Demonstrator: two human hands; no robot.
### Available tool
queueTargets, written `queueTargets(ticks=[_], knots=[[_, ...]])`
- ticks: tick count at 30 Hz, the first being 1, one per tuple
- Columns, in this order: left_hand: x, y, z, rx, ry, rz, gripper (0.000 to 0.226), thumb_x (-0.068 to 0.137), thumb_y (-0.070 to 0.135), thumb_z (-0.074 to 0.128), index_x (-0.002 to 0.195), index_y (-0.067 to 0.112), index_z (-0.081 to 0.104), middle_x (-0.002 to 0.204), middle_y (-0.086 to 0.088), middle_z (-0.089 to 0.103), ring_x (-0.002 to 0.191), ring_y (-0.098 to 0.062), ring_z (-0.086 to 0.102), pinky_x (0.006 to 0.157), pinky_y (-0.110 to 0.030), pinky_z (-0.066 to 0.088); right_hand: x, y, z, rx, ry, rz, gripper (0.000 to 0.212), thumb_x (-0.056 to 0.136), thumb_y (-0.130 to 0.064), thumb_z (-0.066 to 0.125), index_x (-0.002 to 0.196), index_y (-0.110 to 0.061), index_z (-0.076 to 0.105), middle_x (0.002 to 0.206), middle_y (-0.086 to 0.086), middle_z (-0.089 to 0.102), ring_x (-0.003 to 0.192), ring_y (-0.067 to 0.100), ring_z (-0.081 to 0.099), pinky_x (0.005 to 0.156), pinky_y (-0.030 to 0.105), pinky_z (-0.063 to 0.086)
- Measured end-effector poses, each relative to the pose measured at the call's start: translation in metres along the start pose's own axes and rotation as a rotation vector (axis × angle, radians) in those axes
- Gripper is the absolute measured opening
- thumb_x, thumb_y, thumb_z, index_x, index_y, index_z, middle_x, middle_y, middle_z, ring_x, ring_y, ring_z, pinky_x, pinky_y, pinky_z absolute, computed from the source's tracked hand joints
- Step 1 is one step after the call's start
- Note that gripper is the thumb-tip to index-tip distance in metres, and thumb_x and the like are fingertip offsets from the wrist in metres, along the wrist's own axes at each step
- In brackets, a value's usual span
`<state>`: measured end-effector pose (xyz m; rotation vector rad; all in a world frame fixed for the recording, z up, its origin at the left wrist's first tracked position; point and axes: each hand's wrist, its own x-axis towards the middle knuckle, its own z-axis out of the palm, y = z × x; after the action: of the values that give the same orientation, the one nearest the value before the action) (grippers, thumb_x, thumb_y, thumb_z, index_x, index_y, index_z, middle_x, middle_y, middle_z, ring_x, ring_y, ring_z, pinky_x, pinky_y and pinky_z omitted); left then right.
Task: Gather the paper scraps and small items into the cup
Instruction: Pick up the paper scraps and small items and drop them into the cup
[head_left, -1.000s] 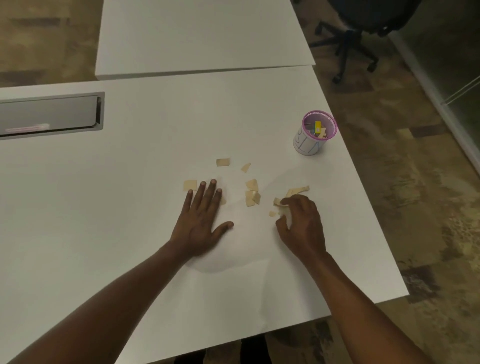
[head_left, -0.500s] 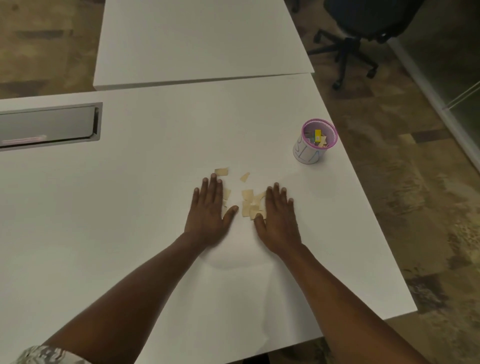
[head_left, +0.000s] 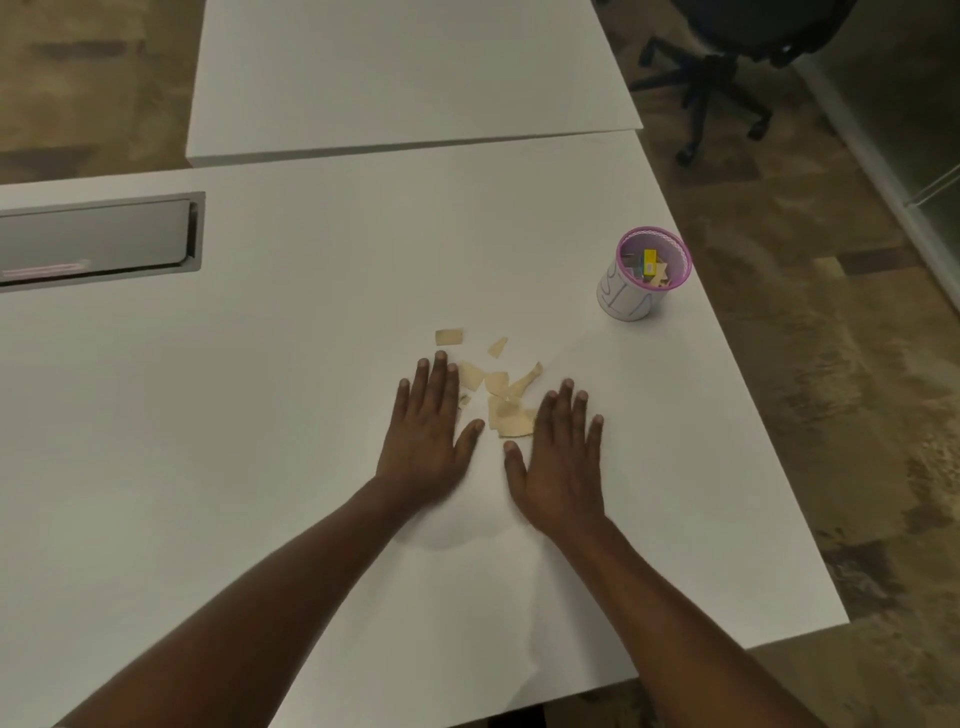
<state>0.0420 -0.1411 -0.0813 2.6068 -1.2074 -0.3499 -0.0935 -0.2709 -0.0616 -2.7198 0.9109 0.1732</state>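
Head view has your left hand (head_left: 426, 436) and right hand (head_left: 563, 457) lying palm-down on the white tabletop (head_left: 311, 389), fingers straight and gripping nothing. A small heap of torn tan paper scraps (head_left: 506, 410) sits between them and touches the inner edge of each hand. Two loose tan scraps lie just beyond the heap, a squarish one (head_left: 448, 336) past your left fingertips and a narrow one (head_left: 497, 347) beside it. Your pink-rimmed white mesh cup (head_left: 641, 280) stands upright well apart, further out on your right near the table's edge, with tan scraps and small coloured items inside.
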Motion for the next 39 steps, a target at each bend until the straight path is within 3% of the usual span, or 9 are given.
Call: queueTargets(ticks=[5,11,16,20,24,27,30,34,39], knots=[[0.045,-0.017,-0.032,-0.038,-0.034,0.042,0.085,0.087,0.054,0.027,0.159,0.016,-0.001,0.166,-0.010,-0.012,0.152,-0.032,-0.012,0.120,-0.053,-0.002,0.041,-0.002,-0.024,0.247,-0.085,-0.226,0.096,0.086,-0.040,0.052,0.158,-0.006,-0.001,0.165,0.017,-0.015,0.152,0.036,-0.011,0.123,0.045,0.003],[0.060,-0.025,-0.054,-0.002,-0.321,0.211,0.097,0.074,0.060,0.025,0.159,0.018,0.006,0.165,-0.014,-0.011,0.153,-0.030,-0.008,0.124,-0.045,0.003,0.062,-0.008,-0.041,0.114,-0.340,-0.384,0.101,0.079,-0.030,0.066,0.160,-0.021,0.005,0.166,0.009,-0.013,0.152,0.036,-0.011,0.123,0.049,0.015],[0.029,-0.017,-0.040,-0.052,-0.236,0.298,0.087,0.076,0.040,0.029,0.157,0.010,0.018,0.165,-0.016,0.003,0.153,-0.032,0.001,0.124,-0.045,0.012,0.048,-0.005,-0.034,0.019,-0.353,-0.440,0.091,0.083,-0.009,0.052,0.158,-0.035,0.009,0.167,0.002,-0.008,0.153,0.032,-0.009,0.112,0.045,0.040],[0.016,-0.016,-0.031,-0.068,-0.168,0.318,0.075,0.080,0.018,0.035,0.154,0.007,0.029,0.163,-0.017,0.018,0.151,-0.036,0.016,0.121,-0.046,0.023,0.040,-0.004,-0.032,-0.049,-0.253,-0.522,0.074,0.093,-0.001,0.043,0.158,-0.030,0.022,0.167,0.007,0.009,0.152,0.040,0.008,0.094,0.045,0.052],[0.013,-0.014,-0.028,-0.017,-0.026,0.351,0.056,0.082,-0.004,0.061,0.137,-0.002,0.054,0.146,-0.024,0.048,0.132,-0.042,0.049,0.096,-0.046,0.051,0.037,-0.005,-0.026,-0.050,-0.176,-0.476,0.060,0.097,-0.003,0.044,0.153,-0.024,0.037,0.161,0.012,0.031,0.146,0.040,0.029,0.093,0.050,0.052],[0.015,-0.012,-0.029,0.020,0.055,0.382,0.048,0.077,-0.004,0.069,0.124,-0.004,0.062,0.127,-0.021,0.061,0.110,-0.038,0.059,0.074,-0.041,0.059,0.038,-0.005,-0.024,-0.070,-0.078,-0.488,0.039,0.096,-0.011,0.051,0.135,-0.017,0.056,0.140,0.010,0.052,0.124,0.037,0.050,0.076,0.044,0.056],[0.016,-0.008,-0.030,0.048,0.100,0.415,0.033,0.082,0.005,0.054,0.113,-0.003,0.064,0.104,-0.015,0.061,0.087,-0.032,0.056,0.061,-0.040,0.053,0.037,-0.006,-0.024,-0.090,0.042,-0.534,0.014,0.092,-0.013,0.050,0.099,-0.016,0.061,0.101,0.003,0.057,0.089,0.028,0.053,0.050,0.033,0.036],[0.015,0.003,-0.036,0.082,0.120,0.402,0.026,0.080,0.008,0.033,0.082,0.006,0.059,0.082,-0.011,0.053,0.070,-0.029,0.050,0.051,-0.038,0.043,0.034,-0.009,-0.026,-0.058,0.100,-0.512,0.016,0.078,-0.004,0.063,0.079,-0.017,0.055,0.080,0.002,0.052,0.069,0.024,0.049,0.049,0.030,0.020],[0.017,0.006,-0.037,0.063,0.126,0.386,0.023,0.076,0.004,0.029,0.074,0.011,0.051,0.075,-0.009,0.050,0.063,-0.027,0.047,0.047,-0.035,0.036,0.038,-0.010,-0.027,0.089,0.092,-0.395,0.016,0.078,-0.001,0.058,0.078,-0.016,0.056,0.076,0.001,0.050,0.069,0.023,0.048,0.051,0.031,0.032]])
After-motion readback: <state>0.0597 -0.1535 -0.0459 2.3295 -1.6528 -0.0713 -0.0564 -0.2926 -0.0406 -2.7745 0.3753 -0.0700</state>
